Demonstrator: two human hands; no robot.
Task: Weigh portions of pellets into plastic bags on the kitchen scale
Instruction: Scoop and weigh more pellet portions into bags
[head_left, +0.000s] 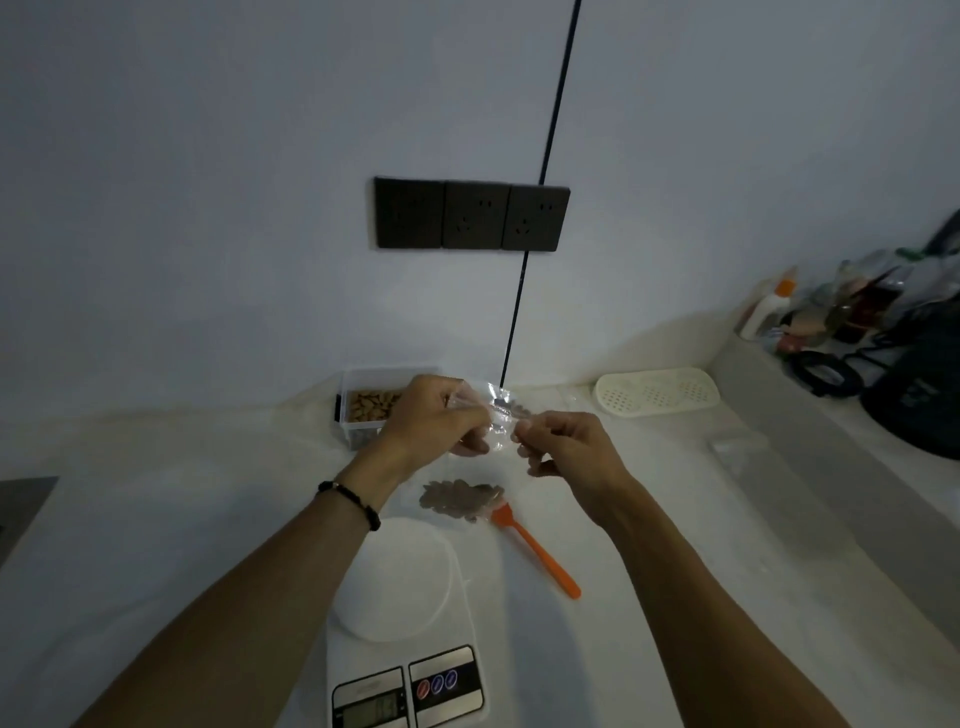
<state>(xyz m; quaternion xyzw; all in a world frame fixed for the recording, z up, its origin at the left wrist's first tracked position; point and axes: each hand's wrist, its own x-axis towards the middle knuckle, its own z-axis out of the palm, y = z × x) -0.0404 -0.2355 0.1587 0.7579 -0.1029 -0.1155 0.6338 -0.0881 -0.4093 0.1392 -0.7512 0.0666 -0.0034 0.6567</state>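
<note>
We've got the left hand (434, 415) and right hand (558, 447) pinching the plastic bag (496, 415) at 12 o'clock above the scale (400, 613), probably sealing it.

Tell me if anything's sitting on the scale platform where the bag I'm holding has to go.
Nothing visible does. The scale's round platform is bare. The filled bag of pellets lies just beyond it and the orange scoop beside it, both off the platform. Both hands hold the clear bag above the counter.
</note>
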